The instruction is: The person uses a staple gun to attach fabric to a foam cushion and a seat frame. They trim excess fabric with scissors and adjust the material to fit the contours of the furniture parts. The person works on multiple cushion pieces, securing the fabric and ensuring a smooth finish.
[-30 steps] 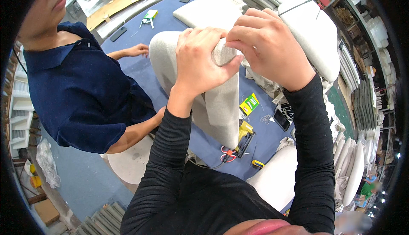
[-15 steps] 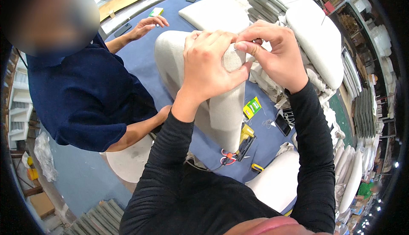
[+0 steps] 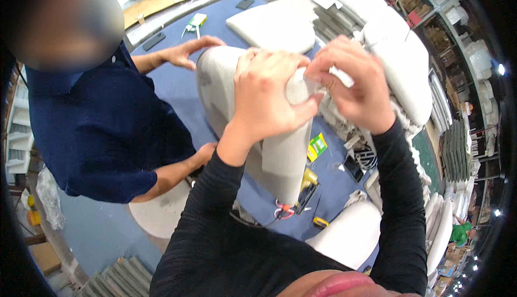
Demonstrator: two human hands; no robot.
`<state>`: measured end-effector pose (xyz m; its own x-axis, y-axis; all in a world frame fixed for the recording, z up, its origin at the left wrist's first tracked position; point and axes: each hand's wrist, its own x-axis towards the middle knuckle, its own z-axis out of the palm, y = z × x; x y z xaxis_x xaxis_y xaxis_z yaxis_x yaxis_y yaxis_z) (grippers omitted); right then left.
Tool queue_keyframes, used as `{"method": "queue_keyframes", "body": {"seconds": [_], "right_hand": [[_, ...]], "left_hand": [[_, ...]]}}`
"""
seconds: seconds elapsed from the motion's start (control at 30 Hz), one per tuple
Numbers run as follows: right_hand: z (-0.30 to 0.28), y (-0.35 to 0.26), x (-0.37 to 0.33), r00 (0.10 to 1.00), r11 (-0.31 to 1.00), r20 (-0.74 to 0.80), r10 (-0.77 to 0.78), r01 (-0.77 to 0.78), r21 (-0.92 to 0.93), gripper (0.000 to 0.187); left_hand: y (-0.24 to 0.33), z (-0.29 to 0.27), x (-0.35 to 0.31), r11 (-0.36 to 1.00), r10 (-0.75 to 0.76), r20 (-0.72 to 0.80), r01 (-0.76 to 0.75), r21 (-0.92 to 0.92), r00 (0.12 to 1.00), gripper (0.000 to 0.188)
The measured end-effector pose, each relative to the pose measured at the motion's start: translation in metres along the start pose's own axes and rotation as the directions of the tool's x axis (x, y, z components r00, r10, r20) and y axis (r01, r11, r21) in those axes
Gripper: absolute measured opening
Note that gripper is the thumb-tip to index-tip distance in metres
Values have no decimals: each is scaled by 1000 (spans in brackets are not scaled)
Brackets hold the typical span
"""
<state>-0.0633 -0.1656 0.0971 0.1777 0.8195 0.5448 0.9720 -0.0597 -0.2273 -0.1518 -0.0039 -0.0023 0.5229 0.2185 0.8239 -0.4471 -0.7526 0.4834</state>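
A curved, beige fabric-covered cushion piece [image 3: 283, 162] stands on the blue-topped table in front of me. My left hand [image 3: 266, 95] is wrapped over its upper end, with the thumb on the near right side. Just right of that end, my right hand [image 3: 355, 84] has its thumb and fingers pinched together close to the fabric edge. What the pinch holds is too small and blurred to make out. A co-worker's hand [image 3: 188, 52] reaches to the far left edge of the same piece.
Red-handled scissors [image 3: 284, 209], a yellow-and-black staple gun [image 3: 307, 186], a yellow cutter [image 3: 321, 222], a green-yellow packet [image 3: 317, 147] and a phone [image 3: 353, 169] lie on the table [image 3: 221, 22]. More padded pieces [image 3: 274, 25] sit beyond; a co-worker [image 3: 102, 130] stands left.
My right hand has moved slightly right and down, its fingers curling more. The co-worker's far hand has come right, onto the cushion piece. My left hand keeps its grip.
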Motion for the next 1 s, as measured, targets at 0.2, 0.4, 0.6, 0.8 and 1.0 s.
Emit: {"method": "queue_keyframes", "body": {"seconds": [0.2, 0.4, 0.6, 0.8, 1.0], "right_hand": [[21, 10, -14, 986, 994, -156, 59, -44, 98, 16], [8, 10, -7, 990, 998, -128, 65, -61, 34, 11], [71, 10, -85, 735, 607, -145, 663, -414, 679, 34], [137, -29, -106, 766, 745, -229, 601, -433, 507, 74], [135, -39, -100, 755, 767, -255, 605, -465, 442, 66]], "left_hand": [[-1, 10, -2, 997, -21, 9, 21, -67, 1000, 40], [-15, -1, -2, 998, 44, 5, -44, -48, 999, 41], [-10, 1, 3, 999, 44, -35, -44, -20, 998, 41], [-2, 11, -7, 996, -84, -215, 73, -57, 973, 35], [-8, 12, -15, 975, -182, -249, 142, -171, 951, 23]]}}
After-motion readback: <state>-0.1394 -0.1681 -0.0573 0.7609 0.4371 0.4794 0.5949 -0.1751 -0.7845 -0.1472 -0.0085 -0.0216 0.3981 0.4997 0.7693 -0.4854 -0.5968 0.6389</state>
